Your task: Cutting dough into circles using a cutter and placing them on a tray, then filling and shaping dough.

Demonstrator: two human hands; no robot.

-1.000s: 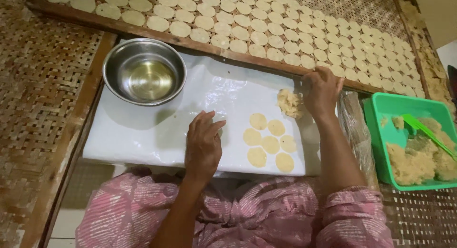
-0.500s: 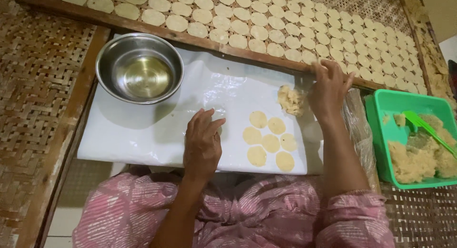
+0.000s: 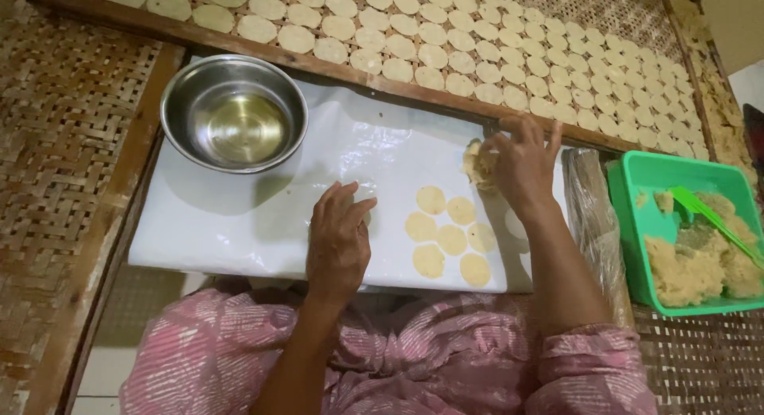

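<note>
Six flat discs (image 3: pixel 450 236) were laid on the white sheet (image 3: pixel 239 224). Dough lump (image 3: pixel 477 164) was gripped by right hand (image 3: pixel 521 164); left hand (image 3: pixel 338 240) rested loosely curled, w/ nothing held. Much dough remained in green tub (image 3: pixel 637 176).

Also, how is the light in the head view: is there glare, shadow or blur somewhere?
Head view: soft light from above; bright glare on the liquid in the steel bowl and a sheen on the white sheet; the left hand casts a faint shadow; the right hand on the dough lump looks sharp; the frame edges bend slightly.
</note>
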